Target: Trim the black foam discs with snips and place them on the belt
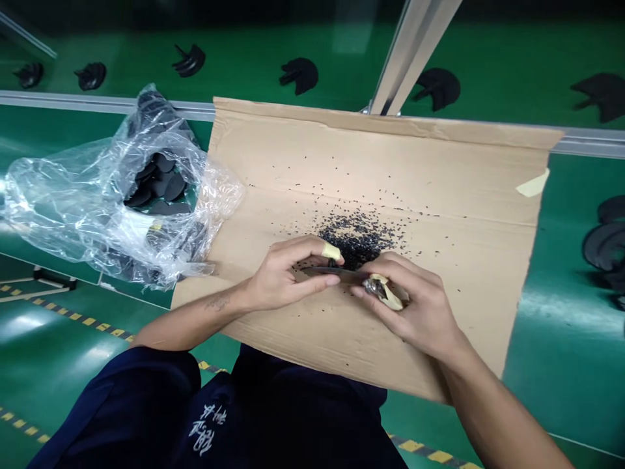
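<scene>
Over a sheet of cardboard (273,156), my left hand (286,273) pinches a thin dark flat piece (317,270), seen nearly edge-on. Pale yellow tape (331,251) wraps the tip of a finger on that hand. My right hand (415,293) is closed around a small object wrapped in yellowish tape (390,296), with a shiny dark end; its kind is unclear. The fingers of my right hand also reach the near side of the flat piece. Just beyond both hands lies a heap of tiny black bits (359,238), scattered thinly outward.
A clear plastic bag (92,195) at the left holds several black rounded pieces (166,179). More black parts (300,75) stand in a row behind a metal rail (43,99). Other dark round parts (605,247) lie at the right. An upright metal post (415,52) rises at the back.
</scene>
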Motion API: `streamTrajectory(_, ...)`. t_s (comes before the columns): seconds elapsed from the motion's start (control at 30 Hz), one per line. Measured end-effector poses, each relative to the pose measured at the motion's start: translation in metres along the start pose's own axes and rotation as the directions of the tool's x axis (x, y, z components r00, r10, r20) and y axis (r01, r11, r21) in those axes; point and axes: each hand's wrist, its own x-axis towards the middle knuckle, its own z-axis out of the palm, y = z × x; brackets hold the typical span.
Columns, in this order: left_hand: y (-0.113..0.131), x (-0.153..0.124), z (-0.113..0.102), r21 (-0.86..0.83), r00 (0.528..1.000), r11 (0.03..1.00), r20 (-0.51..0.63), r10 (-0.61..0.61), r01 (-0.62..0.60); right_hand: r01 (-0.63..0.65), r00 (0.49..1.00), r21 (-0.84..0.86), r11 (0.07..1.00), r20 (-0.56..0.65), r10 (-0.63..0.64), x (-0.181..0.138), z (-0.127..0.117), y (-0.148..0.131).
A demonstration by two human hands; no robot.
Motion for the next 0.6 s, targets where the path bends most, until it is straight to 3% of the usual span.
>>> streamTrajectory(0.13,-0.001,-0.001,0.0,0.289,0.981,0.94,0.121,0.152,-0.181,0.177,0.979,-0.367,0.913,-0.03,-0.202,-0.006,0.005,-0.004)
streamTrajectory(0.17,-0.001,-0.002,0.0,0.38,0.972,0.898,0.158,0.171,-0.22,0.214,0.97,-0.412,0.886,-0.017,-0.243,-0.007,0.006,-0.005)
streamTrajectory(0.23,-0.001,-0.003,0.001,0.479,0.962,0.838,0.205,0.182,-0.261,0.259,0.962,-0.343,0.903,0.009,-0.272,-0.008,0.006,-0.008)
streamTrajectory(0.33,-0.002,-0.006,0.002,0.42,0.965,0.875,0.199,0.172,-0.243,0.182,0.983,-0.026,0.983,-0.027,-0.183,-0.007,0.0,-0.009)
streamTrajectory(0.4,-0.003,-0.006,0.002,0.325,0.974,0.923,0.166,0.157,-0.204,0.083,0.992,0.029,0.996,-0.094,-0.08,-0.005,-0.006,-0.005)
streamTrajectory(0.5,-0.005,-0.005,0.001,0.18,0.985,0.974,0.128,0.119,-0.141,0.009,0.991,-0.219,0.976,-0.129,-0.039,-0.003,-0.014,0.005)
streamTrajectory(0.6,-0.004,-0.004,-0.001,0.087,0.99,0.991,0.11,0.088,-0.098,0.056,0.998,-0.436,0.898,-0.011,-0.067,-0.004,-0.014,0.012)
